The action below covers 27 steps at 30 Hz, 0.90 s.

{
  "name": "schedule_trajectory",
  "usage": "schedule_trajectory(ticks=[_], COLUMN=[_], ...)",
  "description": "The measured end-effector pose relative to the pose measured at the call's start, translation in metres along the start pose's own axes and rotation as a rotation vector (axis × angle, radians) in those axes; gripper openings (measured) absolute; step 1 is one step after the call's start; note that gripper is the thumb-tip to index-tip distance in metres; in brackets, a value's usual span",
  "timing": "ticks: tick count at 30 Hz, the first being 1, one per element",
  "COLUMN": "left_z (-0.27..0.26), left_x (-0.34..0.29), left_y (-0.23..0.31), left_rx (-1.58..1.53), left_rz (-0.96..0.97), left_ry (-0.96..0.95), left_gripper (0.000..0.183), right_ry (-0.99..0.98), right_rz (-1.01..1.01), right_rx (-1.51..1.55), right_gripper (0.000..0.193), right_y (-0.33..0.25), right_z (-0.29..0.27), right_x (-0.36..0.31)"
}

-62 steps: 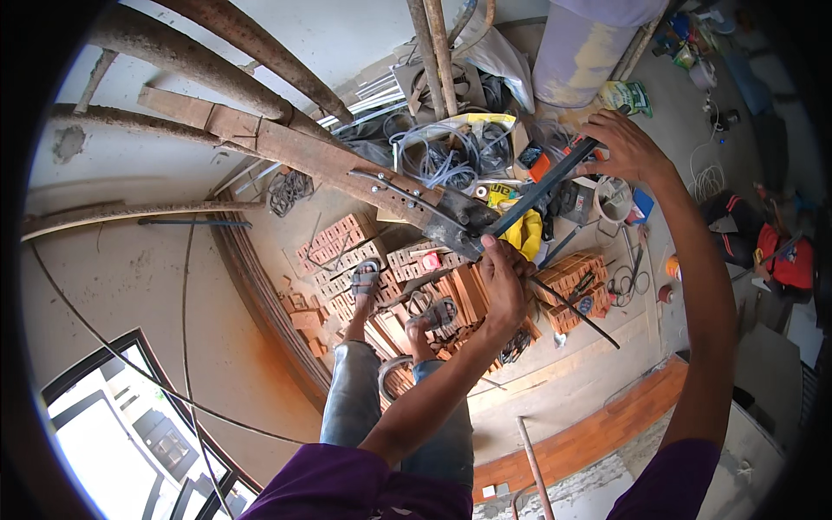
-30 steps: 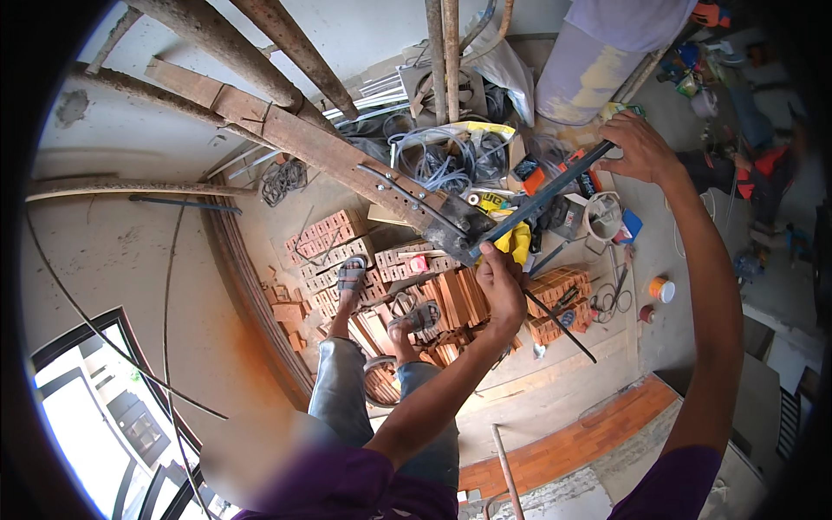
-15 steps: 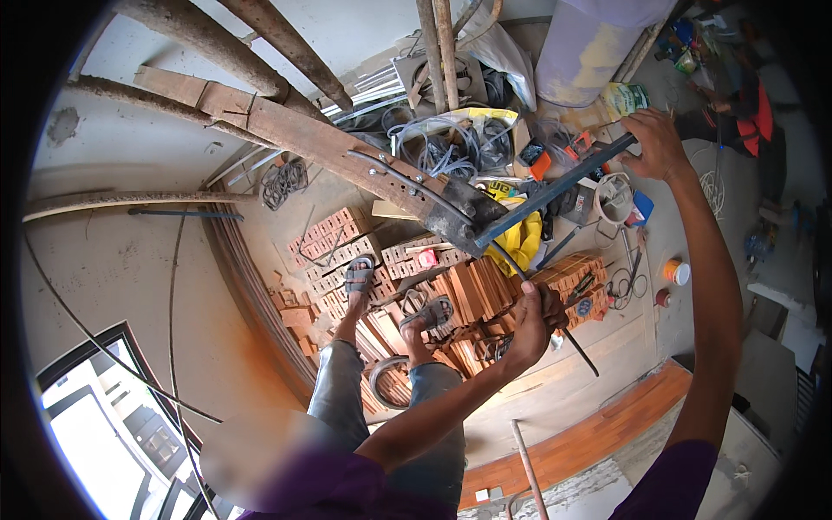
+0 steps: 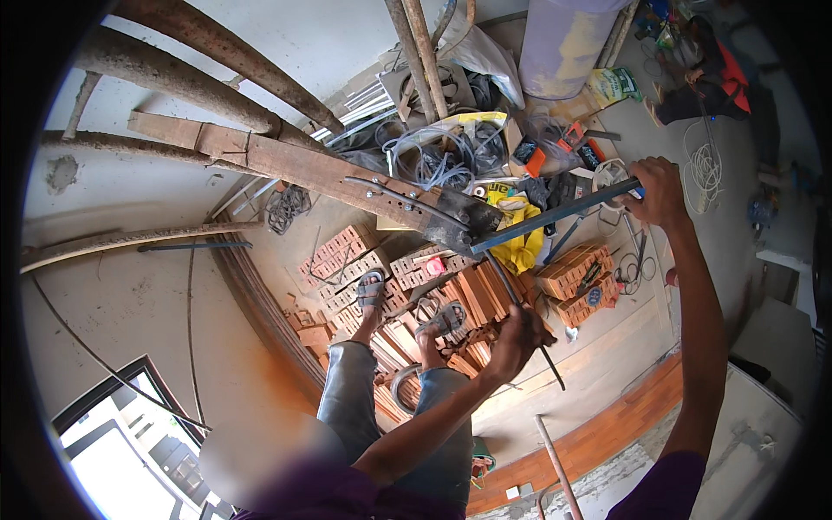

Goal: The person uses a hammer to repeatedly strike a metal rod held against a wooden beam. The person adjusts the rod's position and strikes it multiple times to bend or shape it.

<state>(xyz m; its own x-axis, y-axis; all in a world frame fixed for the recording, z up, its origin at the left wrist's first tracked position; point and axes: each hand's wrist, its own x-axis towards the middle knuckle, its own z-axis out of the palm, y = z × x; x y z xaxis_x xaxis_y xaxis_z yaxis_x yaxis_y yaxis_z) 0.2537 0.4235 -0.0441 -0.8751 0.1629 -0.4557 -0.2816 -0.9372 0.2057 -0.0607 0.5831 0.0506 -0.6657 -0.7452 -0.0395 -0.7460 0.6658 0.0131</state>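
A wooden plank (image 4: pixel 286 165) reaches in from the upper left, with bolts and a dark metal plate (image 4: pixel 459 221) at its near end. Along it lies a dark steel rod (image 4: pixel 540 347), which bends at the plate and slants down toward me. My left hand (image 4: pixel 517 344) is closed round the rod's lower part. Fingers wrapped, my right hand (image 4: pixel 659 192) grips the far end of a long blue-grey metal bar (image 4: pixel 563 217). The bar's other end meets the rod at the plate; the exact contact is hard to make out.
Below the plank my sandalled feet (image 4: pixel 446 321) stand among stacked red bricks (image 4: pixel 576 273). Tubing (image 4: pixel 446 156) and a yellow bag (image 4: pixel 520 238) lie beyond. Rusty poles (image 4: pixel 191 82) cross the upper left. A person in red and dark clothing (image 4: pixel 732 78) is at the far right.
The bar has swung clockwise toward me with my right hand. The rod's free end has swung the same way, with my left hand on it. My view has shifted slightly.
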Motion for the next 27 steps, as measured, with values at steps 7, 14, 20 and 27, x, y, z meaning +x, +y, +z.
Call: schedule_trajectory(ticks=[7, 14, 20, 27], left_z=[-0.014, -0.009, -0.014, -0.013], left_x=[-0.008, -0.004, -0.004, -0.004], left_y=[-0.025, -0.026, -0.027, -0.029], left_rx=[-0.021, 0.019, 0.026, 0.032], left_rz=[-0.117, -0.097, -0.102, -0.09], left_ry=[-0.128, -0.085, -0.104, -0.084], left_gripper=[0.057, 0.058, 0.058, 0.058], right_ry=[-0.026, -0.078, -0.05, -0.002], right_rz=[0.078, -0.05, -0.011, -0.051], right_rx=[0.002, -0.006, 0.011, 0.066], right_gripper=[0.042, 0.046, 0.047, 0.046], right_y=[-0.003, 0.012, 0.005, 0.009], right_z=[0.001, -0.015, -0.007, -0.002], right_x=[0.0, 0.013, 0.003, 0.008])
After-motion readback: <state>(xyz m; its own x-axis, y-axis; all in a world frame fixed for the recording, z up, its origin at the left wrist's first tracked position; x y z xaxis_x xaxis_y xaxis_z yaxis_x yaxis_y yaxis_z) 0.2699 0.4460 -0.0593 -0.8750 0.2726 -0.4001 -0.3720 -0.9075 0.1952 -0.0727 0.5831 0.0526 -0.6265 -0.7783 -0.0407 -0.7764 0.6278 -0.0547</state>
